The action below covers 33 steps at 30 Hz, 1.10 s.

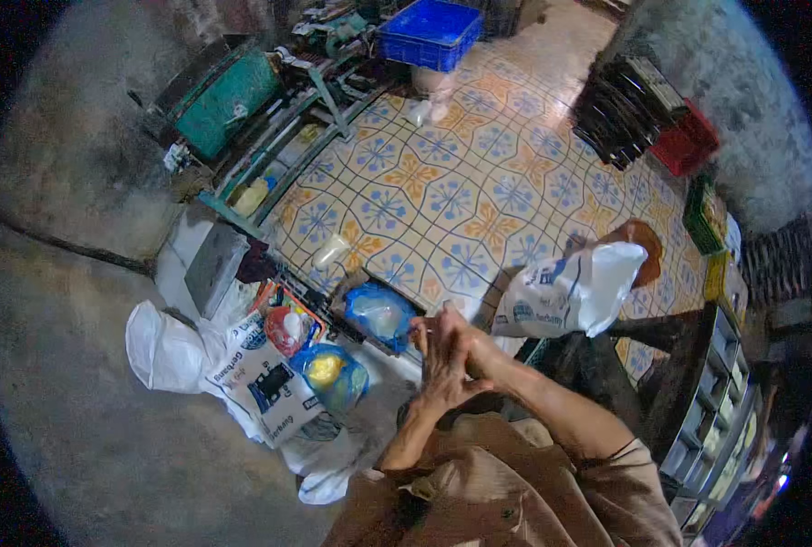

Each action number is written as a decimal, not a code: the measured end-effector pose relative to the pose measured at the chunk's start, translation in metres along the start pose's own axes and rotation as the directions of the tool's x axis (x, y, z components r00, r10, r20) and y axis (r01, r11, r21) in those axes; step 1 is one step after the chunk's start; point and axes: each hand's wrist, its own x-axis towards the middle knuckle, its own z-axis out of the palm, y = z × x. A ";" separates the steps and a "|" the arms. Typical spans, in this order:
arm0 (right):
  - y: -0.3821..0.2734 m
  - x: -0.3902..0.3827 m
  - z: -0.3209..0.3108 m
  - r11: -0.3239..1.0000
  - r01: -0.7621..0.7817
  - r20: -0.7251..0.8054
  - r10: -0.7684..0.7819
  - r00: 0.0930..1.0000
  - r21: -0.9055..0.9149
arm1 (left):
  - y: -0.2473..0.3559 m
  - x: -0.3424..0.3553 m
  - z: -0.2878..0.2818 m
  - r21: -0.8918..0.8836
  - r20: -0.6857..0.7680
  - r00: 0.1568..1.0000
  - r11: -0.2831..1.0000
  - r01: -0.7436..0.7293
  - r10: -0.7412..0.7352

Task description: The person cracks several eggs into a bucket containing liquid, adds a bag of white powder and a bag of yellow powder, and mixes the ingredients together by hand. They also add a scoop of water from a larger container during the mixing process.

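My left hand [442,369] and my right hand [468,351] are pressed together in front of my body, fingers overlapping and bent; whether anything is between them is hidden. Just beyond them, a blue plastic bag with pale contents [374,310] lies in a dark tray. To the left are a blue bag with something yellow [333,374], a red bag [287,328] and printed white sacks [260,401]. A large white printed sack [552,296] stands to the right.
A green machine [228,100] with a metal frame stands upper left on patterned tiles [479,173]. A blue crate [429,32] is at the back. Dark stacked trays [615,118], a red crate [684,137], a green crate [705,214] and grey compartmented trays [711,401] line the right.
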 end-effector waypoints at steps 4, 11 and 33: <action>-0.111 0.083 -0.033 0.998 0.056 0.127 -0.061 0.990 0.039 | 0.025 0.070 -0.086 0.533 -0.626 0.773 0.780 0.329 0.102; -0.129 0.210 -0.083 0.163 0.439 0.294 -0.536 0.791 -0.883 | 0.092 0.255 -0.054 0.050 -0.827 0.528 0.961 -0.271 0.192; -0.639 0.634 -0.629 0.697 -0.011 -0.495 -0.497 0.712 -0.717 | 0.252 0.653 -0.338 0.419 -0.898 0.385 0.148 0.896 0.215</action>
